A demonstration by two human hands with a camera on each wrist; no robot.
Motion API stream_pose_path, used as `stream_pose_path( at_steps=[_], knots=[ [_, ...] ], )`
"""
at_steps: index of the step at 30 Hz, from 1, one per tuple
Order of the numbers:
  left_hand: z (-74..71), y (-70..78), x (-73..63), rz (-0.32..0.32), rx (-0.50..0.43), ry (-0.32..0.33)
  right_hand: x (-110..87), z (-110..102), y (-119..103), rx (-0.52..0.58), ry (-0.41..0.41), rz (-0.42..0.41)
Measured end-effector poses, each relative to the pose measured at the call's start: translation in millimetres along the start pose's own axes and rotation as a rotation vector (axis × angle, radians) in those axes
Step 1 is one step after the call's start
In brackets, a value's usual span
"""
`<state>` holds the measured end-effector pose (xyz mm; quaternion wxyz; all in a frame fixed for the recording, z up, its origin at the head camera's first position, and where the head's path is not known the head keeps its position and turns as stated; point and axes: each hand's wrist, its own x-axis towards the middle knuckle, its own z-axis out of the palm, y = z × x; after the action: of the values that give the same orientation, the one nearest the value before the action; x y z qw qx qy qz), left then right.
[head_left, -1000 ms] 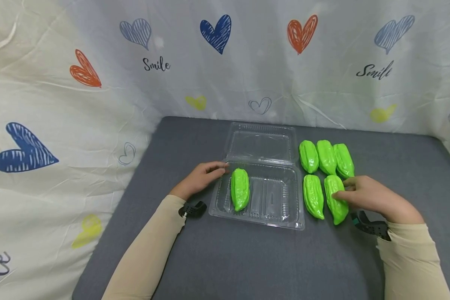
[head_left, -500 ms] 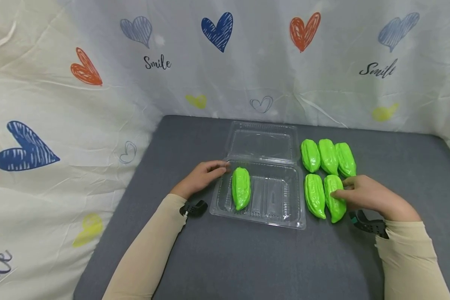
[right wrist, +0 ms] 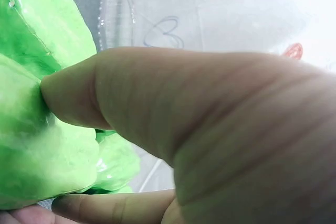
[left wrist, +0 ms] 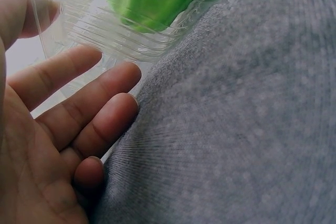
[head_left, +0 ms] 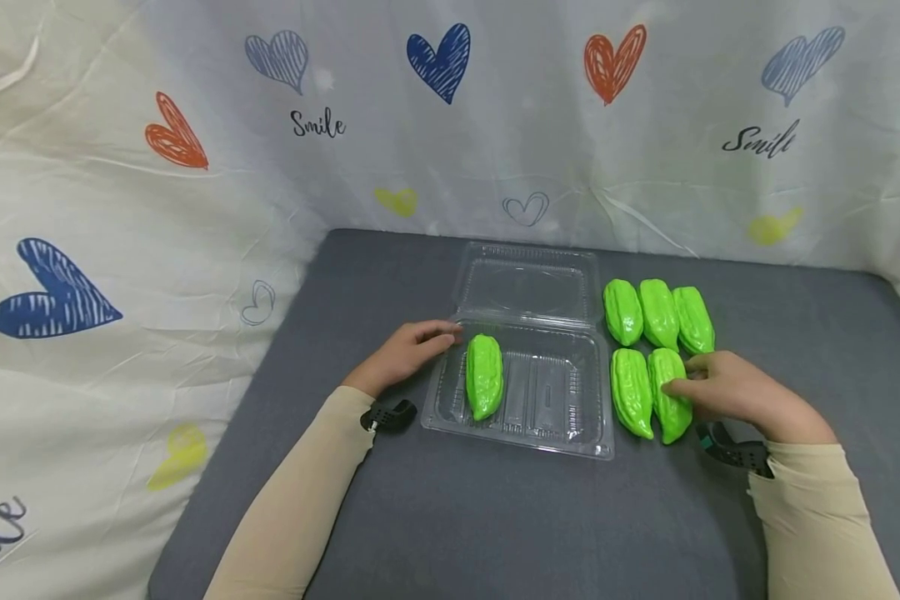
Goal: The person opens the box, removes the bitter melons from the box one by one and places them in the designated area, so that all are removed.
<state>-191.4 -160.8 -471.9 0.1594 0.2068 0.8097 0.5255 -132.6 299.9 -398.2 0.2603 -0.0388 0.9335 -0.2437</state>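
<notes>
A clear plastic clamshell box (head_left: 592,442) lies open on the table, its lid folded back. Inside at the left is one glossy green bitter melon (head_left: 484,379). My left hand (head_left: 405,354) rests at the box's left rim. The left wrist view shows its thumb (left wrist: 31,14) behind the clear rim and its other fingers loosely extended outside the wall. My right hand (head_left: 746,396) grips the right-hand bitter melon (head_left: 667,400) of the front pair, thumb on its top and fingers at its far side. Another bitter melon (head_left: 632,393) lies directly left of it.
Three more bitter melons (head_left: 658,312) lie in a row behind the front pair, right of the lid (head_left: 525,287). The grey tabletop (head_left: 510,533) extends in front of the box. A pale cloth with printed hearts (head_left: 450,183) hangs behind and to the left.
The gripped bitter melon has shifted slightly left, closer to its neighbour, as my right hand moved a little that way. My left hand stays at the box rim.
</notes>
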Motion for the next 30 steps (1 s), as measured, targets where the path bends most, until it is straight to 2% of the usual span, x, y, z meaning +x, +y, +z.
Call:
stream_pose_path(
  at_steps=[20, 30],
  knots=[
    [0.1, 0.9, -0.4, -0.02, 0.009, 0.009, -2.5, -5.5, -1.1, 0.0, -0.004, 0.01],
    [-0.2, 2.5, -0.8, -0.008, 0.003, -0.001, -5.9, -6.7, -4.0, 0.012, -0.006, 0.026]
  ],
)
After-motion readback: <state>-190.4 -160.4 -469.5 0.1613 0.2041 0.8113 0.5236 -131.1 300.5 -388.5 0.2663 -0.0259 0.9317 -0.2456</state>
